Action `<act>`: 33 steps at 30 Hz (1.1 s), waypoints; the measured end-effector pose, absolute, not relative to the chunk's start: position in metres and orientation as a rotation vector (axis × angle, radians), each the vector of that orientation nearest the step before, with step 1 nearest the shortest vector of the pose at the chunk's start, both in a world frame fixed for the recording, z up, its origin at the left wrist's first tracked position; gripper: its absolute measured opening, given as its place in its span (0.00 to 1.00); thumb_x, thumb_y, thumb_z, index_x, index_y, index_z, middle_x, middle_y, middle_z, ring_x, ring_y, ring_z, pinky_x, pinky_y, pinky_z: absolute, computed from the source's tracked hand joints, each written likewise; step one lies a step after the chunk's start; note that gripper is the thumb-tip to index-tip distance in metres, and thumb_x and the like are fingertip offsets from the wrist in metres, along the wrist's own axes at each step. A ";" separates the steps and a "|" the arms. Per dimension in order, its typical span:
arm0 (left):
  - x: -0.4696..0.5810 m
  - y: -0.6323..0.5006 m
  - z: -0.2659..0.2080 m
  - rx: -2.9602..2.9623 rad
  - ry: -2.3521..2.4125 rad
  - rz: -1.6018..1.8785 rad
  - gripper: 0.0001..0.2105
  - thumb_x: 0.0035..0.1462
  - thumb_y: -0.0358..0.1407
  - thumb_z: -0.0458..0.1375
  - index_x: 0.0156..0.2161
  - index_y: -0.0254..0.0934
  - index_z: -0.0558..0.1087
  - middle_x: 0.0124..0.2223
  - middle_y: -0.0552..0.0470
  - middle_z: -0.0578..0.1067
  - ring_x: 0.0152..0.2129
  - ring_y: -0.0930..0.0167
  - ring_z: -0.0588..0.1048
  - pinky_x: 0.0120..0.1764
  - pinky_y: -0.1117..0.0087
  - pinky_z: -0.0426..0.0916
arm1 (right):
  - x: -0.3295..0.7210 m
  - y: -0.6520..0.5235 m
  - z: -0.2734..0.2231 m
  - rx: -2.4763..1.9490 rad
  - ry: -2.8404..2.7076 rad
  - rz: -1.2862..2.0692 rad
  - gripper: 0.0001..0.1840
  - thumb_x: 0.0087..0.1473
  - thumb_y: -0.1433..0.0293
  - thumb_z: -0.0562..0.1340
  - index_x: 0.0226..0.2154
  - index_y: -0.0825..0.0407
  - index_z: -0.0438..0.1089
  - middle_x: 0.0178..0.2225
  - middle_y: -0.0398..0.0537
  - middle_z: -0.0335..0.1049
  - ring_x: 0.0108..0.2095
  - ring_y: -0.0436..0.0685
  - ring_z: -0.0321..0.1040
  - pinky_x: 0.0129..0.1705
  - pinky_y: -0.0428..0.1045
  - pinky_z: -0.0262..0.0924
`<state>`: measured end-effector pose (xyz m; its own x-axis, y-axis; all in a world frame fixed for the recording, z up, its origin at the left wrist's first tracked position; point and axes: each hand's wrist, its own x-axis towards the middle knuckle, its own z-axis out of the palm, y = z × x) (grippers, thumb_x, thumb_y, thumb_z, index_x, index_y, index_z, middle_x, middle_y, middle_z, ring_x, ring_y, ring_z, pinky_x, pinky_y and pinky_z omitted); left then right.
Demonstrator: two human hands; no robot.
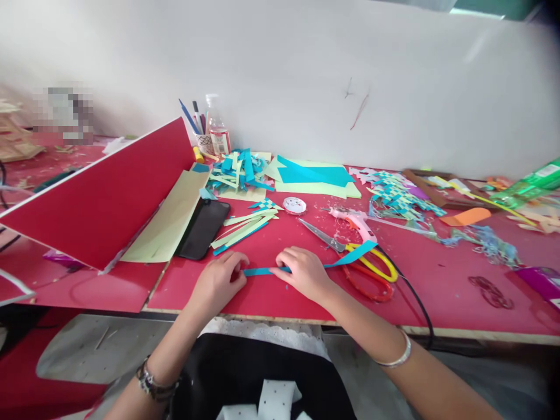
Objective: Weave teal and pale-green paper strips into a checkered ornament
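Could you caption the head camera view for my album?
Left hand and right hand hold a blue strip near scissors and a glue gun.

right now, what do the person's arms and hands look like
The left hand and right hand wear no gloves, and no sleeves show on the forearms. The left arm has a dark bracelet with silvery bits; the right arm has a slim silvery bangle.

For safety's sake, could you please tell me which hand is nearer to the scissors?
Right. The right hand is close beside the scissors, on their near left side; the left hand is farther off to the left.
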<state>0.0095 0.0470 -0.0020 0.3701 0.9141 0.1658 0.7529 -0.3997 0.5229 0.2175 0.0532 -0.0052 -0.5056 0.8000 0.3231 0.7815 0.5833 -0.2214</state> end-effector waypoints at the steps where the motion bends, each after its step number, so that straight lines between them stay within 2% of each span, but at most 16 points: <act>1: 0.010 0.047 -0.002 2.281 1.455 0.619 0.09 0.47 0.26 0.48 0.35 0.37 0.66 0.28 0.54 0.67 0.23 0.74 0.66 0.26 0.75 0.58 | 0.218 0.054 -0.006 -1.273 -2.423 0.070 0.11 0.53 0.64 0.57 0.25 0.53 0.63 0.23 0.43 0.65 0.27 0.50 0.59 0.30 0.45 0.49; 5: 0.011 0.046 0.000 2.292 1.455 0.617 0.08 0.50 0.27 0.48 0.34 0.36 0.67 0.31 0.52 0.68 0.23 0.74 0.67 0.27 0.74 0.59 | 0.218 0.055 -0.006 -1.275 -2.410 0.070 0.10 0.51 0.64 0.58 0.24 0.53 0.63 0.23 0.42 0.64 0.27 0.49 0.59 0.29 0.45 0.49; 11: 0.012 0.045 0.000 2.279 1.465 0.634 0.07 0.54 0.36 0.50 0.34 0.36 0.68 0.30 0.52 0.68 0.23 0.73 0.67 0.27 0.73 0.60 | 0.217 0.055 -0.006 -1.267 -2.404 0.074 0.09 0.50 0.65 0.59 0.24 0.52 0.63 0.23 0.42 0.64 0.27 0.49 0.59 0.28 0.45 0.48; 19: 0.012 0.048 -0.003 2.314 1.454 0.635 0.06 0.53 0.37 0.50 0.33 0.36 0.66 0.27 0.54 0.66 0.21 0.73 0.65 0.25 0.74 0.57 | 0.217 0.056 -0.008 -1.243 -2.390 0.071 0.09 0.50 0.65 0.59 0.24 0.52 0.63 0.23 0.41 0.64 0.26 0.49 0.59 0.28 0.45 0.49; 33: 0.014 0.049 0.000 2.358 1.398 0.675 0.06 0.52 0.37 0.50 0.32 0.36 0.65 0.29 0.53 0.67 0.23 0.73 0.65 0.26 0.73 0.58 | 0.217 0.053 -0.002 -1.215 -2.391 0.036 0.06 0.49 0.68 0.59 0.24 0.53 0.63 0.23 0.41 0.64 0.26 0.48 0.59 0.28 0.44 0.48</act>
